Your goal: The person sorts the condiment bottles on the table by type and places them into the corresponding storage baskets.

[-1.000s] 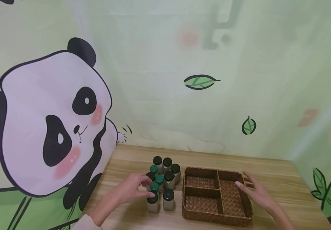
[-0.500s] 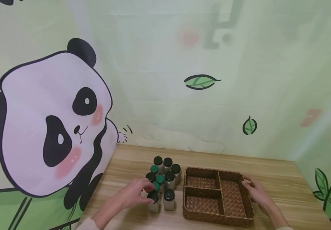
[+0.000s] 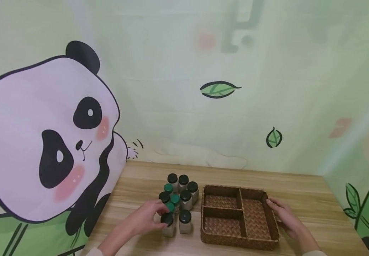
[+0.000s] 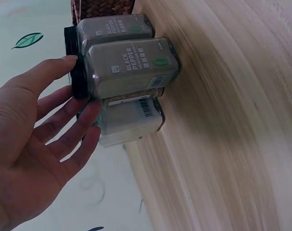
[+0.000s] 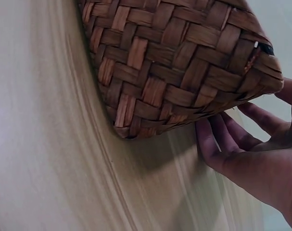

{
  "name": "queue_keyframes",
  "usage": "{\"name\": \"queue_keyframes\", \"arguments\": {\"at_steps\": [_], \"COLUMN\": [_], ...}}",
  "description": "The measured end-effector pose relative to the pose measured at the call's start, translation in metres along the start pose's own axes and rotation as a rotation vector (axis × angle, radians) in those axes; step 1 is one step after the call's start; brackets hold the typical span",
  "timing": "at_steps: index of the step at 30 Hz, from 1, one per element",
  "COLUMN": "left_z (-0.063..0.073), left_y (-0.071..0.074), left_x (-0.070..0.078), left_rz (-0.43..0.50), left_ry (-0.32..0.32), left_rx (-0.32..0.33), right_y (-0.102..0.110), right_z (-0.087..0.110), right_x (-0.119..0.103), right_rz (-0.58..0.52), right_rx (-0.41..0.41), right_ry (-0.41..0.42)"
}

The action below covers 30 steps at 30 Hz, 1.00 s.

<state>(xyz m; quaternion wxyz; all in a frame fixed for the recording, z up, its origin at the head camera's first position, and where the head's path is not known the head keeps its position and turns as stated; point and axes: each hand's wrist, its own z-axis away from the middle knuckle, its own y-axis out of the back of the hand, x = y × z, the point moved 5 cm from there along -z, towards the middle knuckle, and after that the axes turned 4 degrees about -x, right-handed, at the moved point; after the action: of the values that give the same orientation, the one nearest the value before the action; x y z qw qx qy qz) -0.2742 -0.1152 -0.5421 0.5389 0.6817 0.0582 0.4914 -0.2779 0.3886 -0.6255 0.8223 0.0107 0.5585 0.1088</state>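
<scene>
A cluster of spice jars with black and green caps stands upright on the wooden table. My left hand (image 3: 144,217) is at the black cap of the front-left black pepper jar (image 3: 168,231). In the left wrist view, the thumb (image 4: 59,67) lies on this cap and the index finger goes behind it; the other fingers are loosely bent near the jar behind. To the right stands a brown woven basket (image 3: 235,242) with three compartments. My right hand (image 3: 286,217) grips its right wall, thumb over the rim and fingers (image 5: 215,139) against the outside, partly hidden.
Beside the pepper jar, another black-capped jar (image 3: 185,225) stands close to the basket's left side. Green-capped jars (image 3: 170,207) are packed among the black-capped ones behind. A printed panda backdrop (image 3: 171,89) rises at the table's back edge.
My right hand has come down from above the basket's right rim to grip it. The left hand has shifted slightly towards the front pepper jar's cap. The head view has turned a little.
</scene>
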Motion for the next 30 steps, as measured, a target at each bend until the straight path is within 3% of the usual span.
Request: {"name": "queue_keyframes", "arguments": {"at_steps": [10, 20, 27, 30], "left_z": [-0.0040, 0.0023, 0.0048, 0.0058], "left_y": [-0.0051, -0.0060, -0.0048, -0.0021], "left_x": [-0.0004, 0.0027, 0.0036, 0.0032], "left_rz": [-0.066, -0.087, -0.130, -0.105], "left_ry": [-0.006, -0.006, -0.042, -0.023], "left_rx": [0.012, 0.029, 0.057, 0.043], "right_y": [0.0025, 0.0013, -0.0019, -0.0023], "right_z": [-0.0002, -0.0016, -0.0013, 0.0004], "right_x": [0.0012, 0.0058, 0.0020, 0.0010], "right_rz": [0.031, 0.015, 0.008, 0.008], "right_rx": [0.018, 0.012, 0.026, 0.036], "right_ry": [0.011, 0.002, 0.019, 0.022]}}
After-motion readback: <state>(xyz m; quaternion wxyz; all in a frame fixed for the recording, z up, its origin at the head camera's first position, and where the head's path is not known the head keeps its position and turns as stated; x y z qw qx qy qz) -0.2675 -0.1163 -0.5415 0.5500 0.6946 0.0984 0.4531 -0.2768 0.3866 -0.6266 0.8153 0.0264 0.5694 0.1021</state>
